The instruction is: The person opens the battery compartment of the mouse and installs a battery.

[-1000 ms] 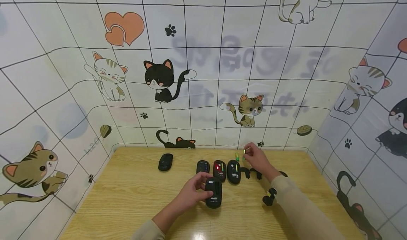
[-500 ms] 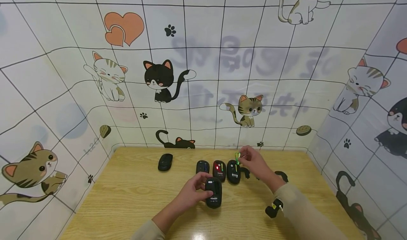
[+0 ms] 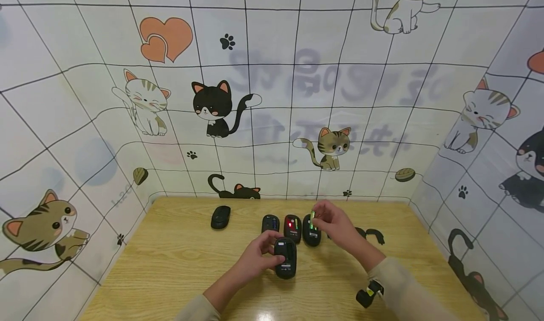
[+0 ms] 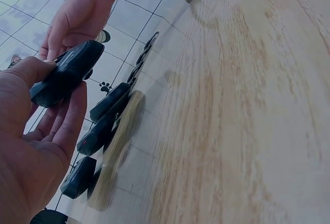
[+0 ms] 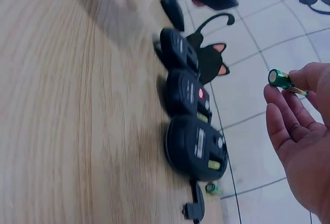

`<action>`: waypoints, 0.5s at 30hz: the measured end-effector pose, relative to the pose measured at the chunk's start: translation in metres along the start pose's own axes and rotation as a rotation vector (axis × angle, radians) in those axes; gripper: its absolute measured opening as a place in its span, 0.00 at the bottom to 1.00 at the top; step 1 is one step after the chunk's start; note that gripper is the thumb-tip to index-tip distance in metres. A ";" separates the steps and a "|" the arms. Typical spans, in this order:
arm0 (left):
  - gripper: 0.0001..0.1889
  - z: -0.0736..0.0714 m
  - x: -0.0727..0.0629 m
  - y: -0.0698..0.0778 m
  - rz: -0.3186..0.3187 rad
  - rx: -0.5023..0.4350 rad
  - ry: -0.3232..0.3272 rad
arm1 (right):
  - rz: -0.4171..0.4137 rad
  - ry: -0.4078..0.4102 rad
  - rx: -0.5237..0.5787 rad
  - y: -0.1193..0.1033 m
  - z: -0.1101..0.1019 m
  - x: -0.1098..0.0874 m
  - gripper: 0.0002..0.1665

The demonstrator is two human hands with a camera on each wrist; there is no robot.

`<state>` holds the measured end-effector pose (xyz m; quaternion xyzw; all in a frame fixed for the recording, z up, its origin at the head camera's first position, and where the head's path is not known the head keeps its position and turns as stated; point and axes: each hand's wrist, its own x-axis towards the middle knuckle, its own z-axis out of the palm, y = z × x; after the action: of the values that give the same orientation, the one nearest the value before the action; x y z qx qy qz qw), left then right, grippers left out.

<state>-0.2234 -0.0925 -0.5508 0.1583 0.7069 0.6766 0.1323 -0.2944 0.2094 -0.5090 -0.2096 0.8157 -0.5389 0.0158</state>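
My left hand (image 3: pixel 255 256) grips a black computer mouse (image 3: pixel 287 269), thumb on its turned-up underside, where a battery slot is open. Raised off the table, this mouse also shows in the left wrist view. Between thumb and fingertips, my right hand (image 3: pixel 340 224) pinches a green battery (image 5: pixel 281 78). In the head view that hand is over the back of an upturned mouse (image 3: pixel 312 237). A second green battery (image 5: pixel 211 188) lies behind that mouse in the right wrist view; the right hand hides it in the head view.
Two more upturned mice, one black (image 3: pixel 270 223) and one with a red light (image 3: pixel 292 226), stand in the same row. Farther left sits a black mouse (image 3: pixel 220 217), right side up. Black battery covers (image 3: pixel 376 236) lie right of the row. A cat-print wall cloth (image 3: pixel 272 94) encloses the table.
My right hand has moved left and toward me with the battery, from the table's back edge to over the upturned mouse. My left hand and its mouse have stayed in place.
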 end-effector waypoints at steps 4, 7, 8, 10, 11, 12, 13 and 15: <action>0.28 0.000 0.000 0.000 -0.002 -0.002 0.001 | -0.013 0.002 0.020 -0.008 0.006 -0.006 0.15; 0.28 0.000 0.000 0.000 0.000 0.002 0.002 | -0.032 -0.011 0.052 -0.014 0.010 -0.008 0.14; 0.28 0.000 0.000 0.000 0.001 0.003 0.002 | -0.037 -0.017 0.060 -0.015 0.012 -0.009 0.13; 0.28 0.000 -0.001 0.000 0.005 0.005 0.001 | -0.047 -0.033 0.069 -0.019 0.014 -0.010 0.13; 0.28 0.000 -0.001 0.000 0.006 0.007 0.000 | -0.047 -0.038 0.072 -0.021 0.016 -0.010 0.13; 0.28 0.000 -0.001 0.000 0.008 0.008 -0.001 | -0.046 -0.042 0.071 -0.022 0.017 -0.011 0.13; 0.28 0.000 -0.001 0.000 0.010 0.008 -0.001 | -0.049 -0.048 0.067 -0.024 0.019 -0.011 0.13; 0.28 0.001 -0.001 0.000 0.015 0.005 -0.003 | -0.050 -0.062 0.065 -0.027 0.022 -0.012 0.14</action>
<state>-0.2226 -0.0923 -0.5513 0.1649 0.7071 0.6756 0.1279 -0.2691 0.1861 -0.4969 -0.2461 0.7914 -0.5586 0.0344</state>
